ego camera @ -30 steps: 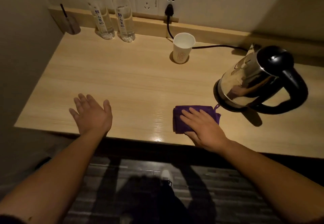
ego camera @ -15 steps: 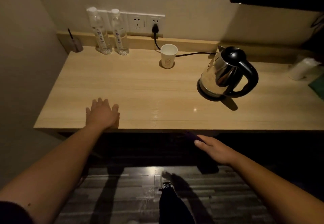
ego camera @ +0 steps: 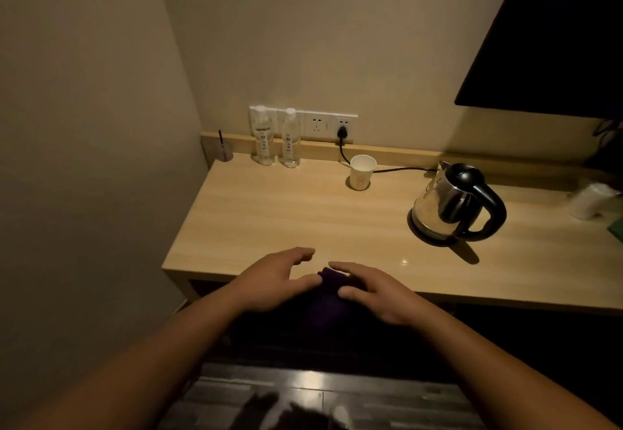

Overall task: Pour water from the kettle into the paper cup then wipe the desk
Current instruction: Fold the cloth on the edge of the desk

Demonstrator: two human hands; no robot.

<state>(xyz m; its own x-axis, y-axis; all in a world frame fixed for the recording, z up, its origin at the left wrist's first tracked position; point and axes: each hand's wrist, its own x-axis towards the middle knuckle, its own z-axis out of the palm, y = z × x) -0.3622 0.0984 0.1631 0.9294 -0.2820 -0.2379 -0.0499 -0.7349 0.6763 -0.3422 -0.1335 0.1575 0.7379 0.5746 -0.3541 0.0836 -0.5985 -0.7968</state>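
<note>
A steel kettle (ego camera: 451, 204) with a black handle stands on its base at the right of the wooden desk (ego camera: 303, 214). A white paper cup (ego camera: 361, 172) stands upright near the back wall, left of the kettle. Both hands hover at the desk's front edge. My right hand (ego camera: 374, 291) grips a dark purple cloth (ego camera: 332, 283) between fingers and thumb. My left hand (ego camera: 273, 278) is spread beside it, thumb at the cloth's left edge. Most of the cloth hangs in shadow below the hands.
Two clear water bottles (ego camera: 276, 141) and a small glass with a stick (ego camera: 223, 150) stand at the back left. The kettle's cord runs to a wall socket (ego camera: 343, 126). A white object (ego camera: 588, 200) lies at the far right. A wall closes the left side.
The view has pulled back and up. My right hand took the cloth off the desk and now holds it at the front edge. My left hand left the desktop and came beside it.
</note>
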